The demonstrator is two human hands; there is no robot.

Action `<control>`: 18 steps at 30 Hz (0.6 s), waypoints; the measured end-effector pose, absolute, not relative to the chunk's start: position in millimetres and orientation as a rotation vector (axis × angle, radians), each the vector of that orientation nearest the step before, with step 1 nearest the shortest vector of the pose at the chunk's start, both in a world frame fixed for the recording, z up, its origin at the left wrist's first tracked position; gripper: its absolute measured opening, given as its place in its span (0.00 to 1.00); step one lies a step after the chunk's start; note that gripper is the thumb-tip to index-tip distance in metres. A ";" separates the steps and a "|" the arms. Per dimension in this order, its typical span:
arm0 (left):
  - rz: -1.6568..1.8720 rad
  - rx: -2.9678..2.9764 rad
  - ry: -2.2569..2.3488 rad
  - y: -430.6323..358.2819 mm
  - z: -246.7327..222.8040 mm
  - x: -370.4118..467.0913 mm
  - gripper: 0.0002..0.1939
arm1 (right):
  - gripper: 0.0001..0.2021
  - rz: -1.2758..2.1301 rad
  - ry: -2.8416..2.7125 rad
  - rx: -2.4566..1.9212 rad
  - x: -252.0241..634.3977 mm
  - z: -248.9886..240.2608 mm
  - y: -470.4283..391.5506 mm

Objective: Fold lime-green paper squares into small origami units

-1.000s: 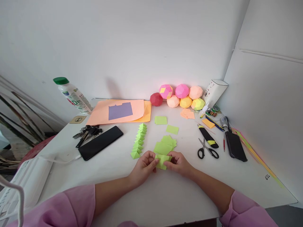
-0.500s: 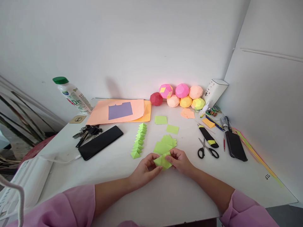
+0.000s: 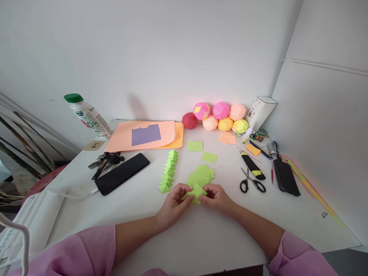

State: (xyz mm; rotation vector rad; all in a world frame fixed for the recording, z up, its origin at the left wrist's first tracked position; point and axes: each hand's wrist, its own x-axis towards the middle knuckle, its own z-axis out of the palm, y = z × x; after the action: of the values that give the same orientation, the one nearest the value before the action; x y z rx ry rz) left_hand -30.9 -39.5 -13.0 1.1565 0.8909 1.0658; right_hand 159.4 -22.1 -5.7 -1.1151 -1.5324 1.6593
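A light green paper piece [image 3: 196,193] is held between both hands near the table's front middle. My left hand [image 3: 174,206] pinches its left side, and my right hand [image 3: 217,199] grips its right side with thumb and fingers. Just behind the hands lie loose green papers [image 3: 200,176], overlapping in a pile. To the left stretches a row of folded green pieces [image 3: 169,171]. Two small green rectangles, one [image 3: 195,146] farther back and one [image 3: 209,157] nearer, lie flat beyond the pile.
Faceted paper balls [image 3: 221,110] are stacked by the wall. Scissors [image 3: 251,181], a cutter [image 3: 253,165] and a dark case [image 3: 286,177] lie right. Left are a black phone [image 3: 122,173], keys [image 3: 107,161], a bottle [image 3: 92,119] and orange sheets [image 3: 120,134].
The held green paper has turned and shifted slightly left, now showing a pointed corner at the top. The fingers of both hands have changed position on it.
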 end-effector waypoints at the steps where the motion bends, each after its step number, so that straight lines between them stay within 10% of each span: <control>1: 1.049 1.193 0.894 -40.0 -12.2 -31.5 0.11 | 0.17 1.649 -1.534 -1.118 159.3 -5.8 -22.0; 18: 1.017 1.515 0.822 -35.4 -21.9 -35.6 0.17 | 0.16 1.658 -1.536 -1.121 159.3 -4.3 -21.1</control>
State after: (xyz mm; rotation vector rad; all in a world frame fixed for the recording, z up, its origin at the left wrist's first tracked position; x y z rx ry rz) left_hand -35.6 -35.4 -21.9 1.5155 0.8223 1.0173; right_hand 159.3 -21.1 -4.3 -1.1209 -1.5362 1.6582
